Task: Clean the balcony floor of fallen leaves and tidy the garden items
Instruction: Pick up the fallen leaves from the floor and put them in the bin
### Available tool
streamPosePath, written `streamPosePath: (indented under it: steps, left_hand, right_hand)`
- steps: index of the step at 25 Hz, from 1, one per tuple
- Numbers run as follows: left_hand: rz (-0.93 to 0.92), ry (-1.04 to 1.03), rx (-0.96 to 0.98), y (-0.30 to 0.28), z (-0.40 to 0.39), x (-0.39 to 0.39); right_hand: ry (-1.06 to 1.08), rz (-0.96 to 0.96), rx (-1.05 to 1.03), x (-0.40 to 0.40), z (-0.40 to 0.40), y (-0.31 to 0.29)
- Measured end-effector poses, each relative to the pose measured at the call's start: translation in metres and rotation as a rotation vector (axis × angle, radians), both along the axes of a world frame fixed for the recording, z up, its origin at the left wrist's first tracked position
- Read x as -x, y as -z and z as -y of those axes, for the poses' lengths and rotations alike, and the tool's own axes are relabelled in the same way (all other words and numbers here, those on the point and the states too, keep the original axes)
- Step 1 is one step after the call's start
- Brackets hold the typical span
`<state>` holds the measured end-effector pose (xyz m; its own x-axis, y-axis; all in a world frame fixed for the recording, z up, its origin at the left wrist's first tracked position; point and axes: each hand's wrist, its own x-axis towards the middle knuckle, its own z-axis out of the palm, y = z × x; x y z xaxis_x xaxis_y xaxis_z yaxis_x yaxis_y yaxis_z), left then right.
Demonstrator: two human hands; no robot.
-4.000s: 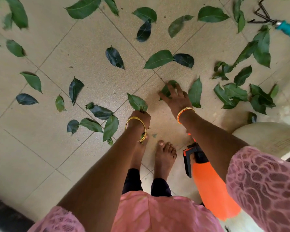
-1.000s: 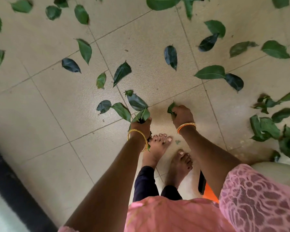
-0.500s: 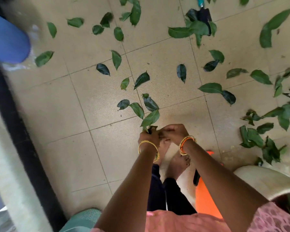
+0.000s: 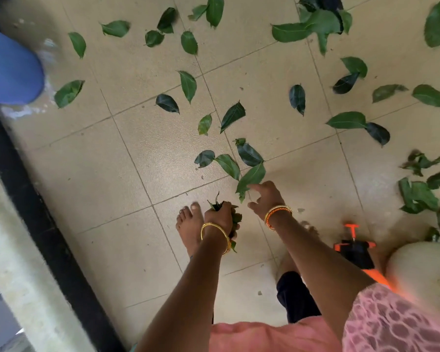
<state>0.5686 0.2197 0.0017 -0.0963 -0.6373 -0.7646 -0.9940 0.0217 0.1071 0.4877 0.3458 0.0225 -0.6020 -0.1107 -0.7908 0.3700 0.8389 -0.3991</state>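
Several green leaves lie scattered over the beige tiled floor (image 4: 127, 189). My left hand (image 4: 219, 217) grips a crumpled bunch of leaves (image 4: 235, 219) just above my left foot. My right hand (image 4: 267, 199) is stretched forward with its fingers spread and loosely bent. Its fingertips touch the near end of one long leaf (image 4: 252, 177) lying on a tile joint. More leaves (image 4: 229, 165) lie right beyond that one, and a thick cluster of leaves (image 4: 419, 196) sits at the right edge.
A blue rounded object (image 4: 10, 69) stands at the far left beside a black strip (image 4: 36, 199) along the floor's edge. An orange and black sprayer (image 4: 353, 247) and a pale round pot (image 4: 422, 270) sit near my right side. A dark tool (image 4: 328, 2) lies under leaves at the top.
My hands were together half a second ago; the right one has since moved forward to a leaf on the floor. The left still holds its bunch.
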Motion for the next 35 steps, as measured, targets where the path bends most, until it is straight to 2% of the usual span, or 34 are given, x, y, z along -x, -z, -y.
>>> streamPosePath:
  steps: [1, 2, 5, 8, 10, 13, 16, 17, 19, 21, 22, 24, 26, 28, 30, 32, 35]
  left_hand:
    - [-0.016, -0.032, -0.167, 0.014, 0.022, 0.01]
    - [-0.001, -0.019, -0.204, -0.02, 0.024, 0.031]
    - [0.006, -0.091, -0.348, -0.022, 0.053, 0.05]
    - [0.022, -0.076, -0.417, -0.029, 0.079, 0.062]
    - [-0.031, -0.061, -0.383, -0.022, 0.089, 0.066]
    - [-0.022, -0.096, -0.427, -0.028, 0.091, 0.069]
    - [-0.023, -0.121, -0.452, -0.046, 0.084, 0.074]
    - [-0.025, -0.147, -0.465, -0.048, 0.08, 0.072]
    - [-0.006, -0.157, -0.476, -0.055, 0.072, 0.071]
    - [0.028, -0.041, -0.436, -0.061, 0.068, 0.071]
    - [0.034, 0.005, -0.427, -0.064, 0.066, 0.069]
    - [0.03, 0.021, -0.481, -0.07, 0.064, 0.069]
    - [0.011, 0.002, -0.463, -0.066, 0.064, 0.063]
    - [0.006, -0.092, -0.394, -0.074, 0.07, 0.063]
    - [-0.014, -0.232, -0.33, -0.093, 0.078, 0.071]
    - [-0.035, -0.296, -0.313, -0.102, 0.09, 0.075]
    - [-0.119, -0.35, -0.328, -0.113, 0.1, 0.076]
  right_hand:
    - [-0.077, -0.007, -0.037, -0.002, 0.009, 0.013]
    - [-0.165, -0.022, -0.079, -0.006, 0.014, 0.027]
    - [-0.348, -0.088, -0.17, -0.021, 0.021, 0.063]
    - [-0.221, -0.24, -0.214, -0.038, 0.026, 0.087]
    - [-0.156, -0.345, -0.224, -0.046, 0.033, 0.093]
    - [-0.176, -0.457, -0.22, -0.046, 0.039, 0.095]
    - [-0.106, -0.281, -0.164, -0.036, 0.043, 0.086]
    - [-0.006, -0.218, -0.13, -0.034, 0.044, 0.079]
    - [0.407, -0.026, 0.021, -0.026, 0.053, 0.047]
    - [0.801, 0.167, 0.288, -0.019, 0.065, 0.006]
    - [0.881, 0.235, 0.385, -0.017, 0.069, -0.011]
    - [0.845, 0.259, 0.39, -0.013, 0.075, -0.036]
    - [0.681, 0.217, 0.312, -0.004, 0.078, -0.048]
    - [0.463, 0.308, 0.348, 0.009, 0.08, -0.054]
    - [0.451, 0.351, 0.391, 0.024, 0.081, -0.053]
    - [0.581, 0.209, 0.313, 0.039, 0.084, -0.035]
    - [0.39, 0.034, 0.015, 0.05, 0.093, 0.014]
